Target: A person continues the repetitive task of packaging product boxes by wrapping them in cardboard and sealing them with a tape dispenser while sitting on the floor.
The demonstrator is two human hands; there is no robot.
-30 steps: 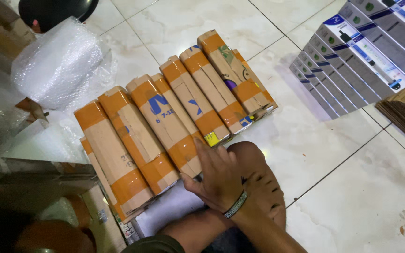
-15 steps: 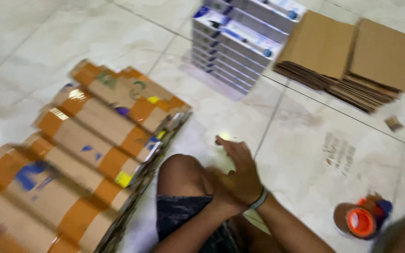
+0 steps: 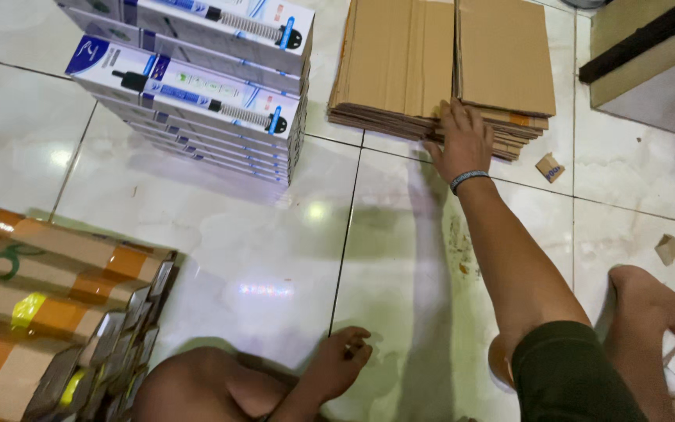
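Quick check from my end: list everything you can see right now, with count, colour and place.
flattened cartons: one stack, brown, top centre on the floor
product boxes: one stack, white and blue, top left
taped parcels: several, brown with orange tape, bottom left
cardboard scraps: two, brown, right of the stack
floor tiles: white, glossy
right hand: one, wristband on, on the cartons' front edge
left hand: one, resting on the floor, bottom centre, fingers curled

2 hands (image 3: 462, 141), 2 cardboard stacks (image 3: 400, 62)
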